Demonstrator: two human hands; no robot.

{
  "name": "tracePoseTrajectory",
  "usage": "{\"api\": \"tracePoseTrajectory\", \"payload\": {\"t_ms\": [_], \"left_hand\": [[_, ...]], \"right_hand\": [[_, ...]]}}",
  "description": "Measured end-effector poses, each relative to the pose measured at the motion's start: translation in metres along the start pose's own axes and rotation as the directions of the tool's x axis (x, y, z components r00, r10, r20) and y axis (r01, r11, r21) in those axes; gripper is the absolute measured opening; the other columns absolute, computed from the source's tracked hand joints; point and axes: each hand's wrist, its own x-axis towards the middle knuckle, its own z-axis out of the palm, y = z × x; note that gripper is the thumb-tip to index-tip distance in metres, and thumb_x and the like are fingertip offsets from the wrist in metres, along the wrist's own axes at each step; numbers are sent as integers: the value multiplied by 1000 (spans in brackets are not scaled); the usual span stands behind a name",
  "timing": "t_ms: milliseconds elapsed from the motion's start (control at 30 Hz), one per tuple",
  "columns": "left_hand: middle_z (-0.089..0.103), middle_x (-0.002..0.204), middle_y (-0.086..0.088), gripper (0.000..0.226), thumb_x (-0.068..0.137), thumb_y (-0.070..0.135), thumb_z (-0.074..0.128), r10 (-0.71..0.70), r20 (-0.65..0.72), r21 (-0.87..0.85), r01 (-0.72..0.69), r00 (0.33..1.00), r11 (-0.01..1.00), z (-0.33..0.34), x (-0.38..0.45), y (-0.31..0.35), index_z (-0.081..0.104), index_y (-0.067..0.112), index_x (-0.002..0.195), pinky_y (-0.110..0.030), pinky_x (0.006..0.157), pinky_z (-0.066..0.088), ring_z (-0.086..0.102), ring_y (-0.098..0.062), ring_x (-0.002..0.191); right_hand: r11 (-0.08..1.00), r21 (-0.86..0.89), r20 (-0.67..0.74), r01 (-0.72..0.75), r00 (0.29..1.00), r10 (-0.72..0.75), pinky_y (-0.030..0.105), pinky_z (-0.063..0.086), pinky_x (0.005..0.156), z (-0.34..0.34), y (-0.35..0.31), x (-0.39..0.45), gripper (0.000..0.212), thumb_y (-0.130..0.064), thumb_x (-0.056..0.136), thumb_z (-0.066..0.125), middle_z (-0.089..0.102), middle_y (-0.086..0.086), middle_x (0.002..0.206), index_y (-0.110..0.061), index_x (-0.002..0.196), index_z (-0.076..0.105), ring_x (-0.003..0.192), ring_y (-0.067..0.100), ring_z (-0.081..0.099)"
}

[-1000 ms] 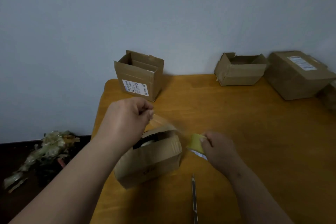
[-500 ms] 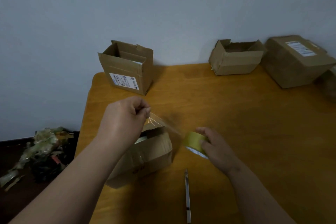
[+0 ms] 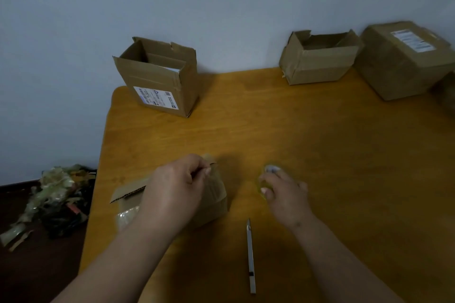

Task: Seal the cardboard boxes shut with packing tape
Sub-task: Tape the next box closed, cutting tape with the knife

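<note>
Resting near the front left corner of the wooden table (image 3: pixel 295 135), a small cardboard box (image 3: pixel 211 202) is partly covered by the left hand (image 3: pixel 177 187). The fingers of that hand are curled, with thumb and forefinger pinched together above the box's far top edge; what is pinched cannot be made out, though it is possibly the end of a clear tape strip. One flap of the box is seen sticking out to the left of the wrist, its corrugated edge showing, and a patch of shiny tape is seen on the box's near left face.

To the right of the small cardboard box, well apart from it, a roll of packing tape (image 3: pixel 267 174) is gripped by the right hand (image 3: pixel 285 194), whose fingers are curled over it; the roll is blurred and mostly hidden. A slim utility knife (image 3: pixel 250 256) is laid flat on the table, in front of the box and to its right, between the two forearms.

Behind the box, at the table's far left corner, an open labelled box (image 3: pixel 160 81) is stood upright. Far behind it and to the right, a second open box (image 3: pixel 317 61) and a closed box (image 3: pixel 403 61) are set against the wall. Left of the table, a heap of scraps (image 3: pixel 49 199) is seen on the floor.
</note>
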Motion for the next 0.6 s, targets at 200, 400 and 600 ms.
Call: {"api": "tracePoseTrajectory", "payload": {"t_ms": [200,400,600], "left_hand": [[64,67,12,11,91,22,66,-2,76,37,0,997,999,6,-3,-5,68,30,82,-20,51,41,57,-3,62],[60,61,11,10,92,26,63,-19,77,-1,19,997,1000,7,-9,-8,67,30,84,-17,45,33,56,-2,63],[61,63,17,15,91,22,65,55,41,-86,-52,998,995,14,-24,-1,66,34,82,-16,53,48,62,-3,68]], "right_hand": [[956,285,103,-67,994,39,45,45,96,2,1,0,9,-32,94,62,51,-15,96,-33,87,67,99,15,56],[997,69,93,-39,995,33,37,27,107,6,-6,-7,31,-41,92,60,51,-16,122,-40,122,58,117,8,48],[996,69,34,-63,998,61,40,43,97,-6,0,-4,15,-32,92,65,52,-18,84,-36,82,54,84,6,52]]}}
